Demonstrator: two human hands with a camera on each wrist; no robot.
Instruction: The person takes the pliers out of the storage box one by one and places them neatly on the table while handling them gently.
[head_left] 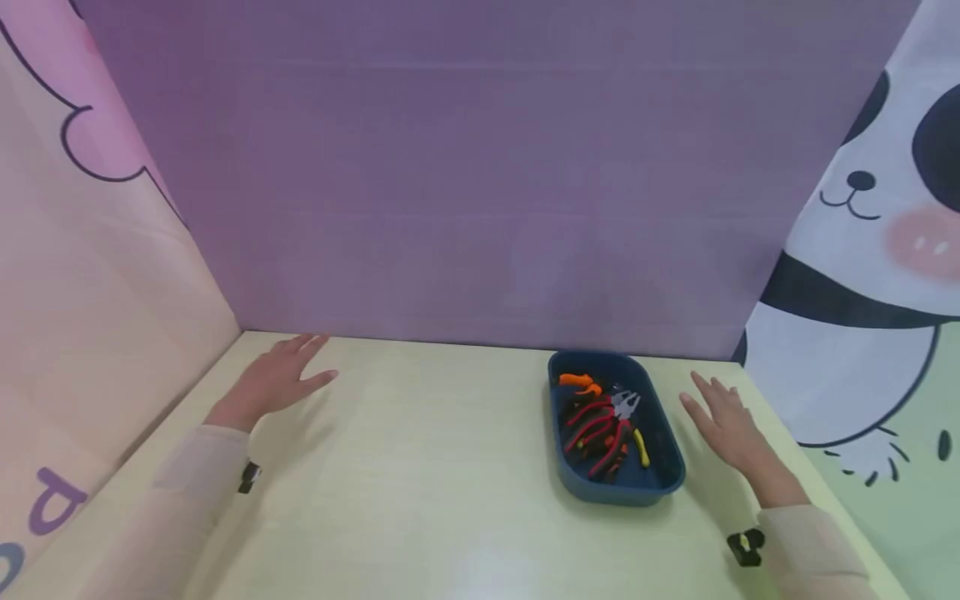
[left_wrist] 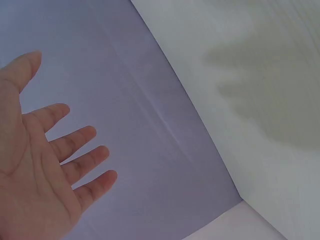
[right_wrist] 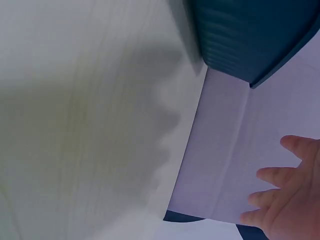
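Note:
My left hand [head_left: 277, 379] hovers over the far left of the table, fingers spread and holding nothing. In the left wrist view the palm of that hand [left_wrist: 37, 170] shows with its fingers apart. To the right of a dark blue bin [head_left: 622, 493] my right hand [head_left: 726, 423] is held in the air, fingers extended, with nothing in it. The bin holds red-handled pliers [head_left: 611, 440], an orange-handled tool [head_left: 576, 380], a small yellow piece [head_left: 641, 448] and other dark-and-orange pieces, partly hidden in the pile. The right wrist view shows the bin's outer wall [right_wrist: 225, 40] near the right hand [right_wrist: 290, 195].
The pale tabletop [head_left: 405, 467] runs back to a purple wall panel [head_left: 480, 183]. A printed panel with a panda [head_left: 862, 367] stands along the right side, a pinkish printed panel [head_left: 105, 317] along the left.

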